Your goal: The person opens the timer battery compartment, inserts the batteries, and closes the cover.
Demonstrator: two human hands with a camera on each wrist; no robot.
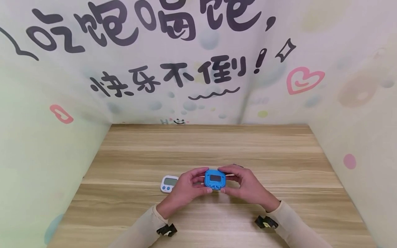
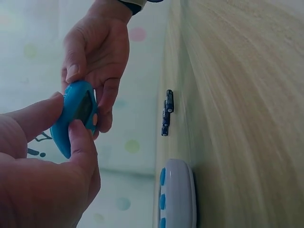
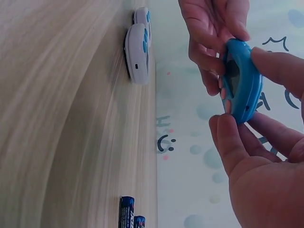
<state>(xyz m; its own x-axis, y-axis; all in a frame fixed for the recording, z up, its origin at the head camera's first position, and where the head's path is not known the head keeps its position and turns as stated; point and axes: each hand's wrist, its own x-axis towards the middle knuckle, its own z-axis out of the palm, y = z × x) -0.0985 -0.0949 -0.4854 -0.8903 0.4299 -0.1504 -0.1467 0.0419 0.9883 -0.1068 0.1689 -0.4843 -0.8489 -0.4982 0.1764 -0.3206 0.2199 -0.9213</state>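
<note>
Both hands hold up one small blue digital timer [image 1: 215, 179] with its back facing the head camera and a dark rectangle on that back. The left hand [image 1: 187, 185] grips its left side between thumb and fingers. On the opposite edge, the right hand [image 1: 246, 184] pinches it the same way. In the left wrist view the timer's screen and orange buttons [image 2: 95, 119] face the table side. Beside the left hand lies a white timer [image 1: 167, 183] with blue buttons, partly covered by that hand in the head view.
Dark blue batteries [image 2: 167, 109] lie on the wooden table [image 1: 204, 144], mostly hidden behind the right hand in the head view. In the right wrist view a second white timer [image 3: 141, 15] shows behind the nearer one [image 3: 137, 54]. Printed walls [image 1: 173, 75] enclose the table's back and sides.
</note>
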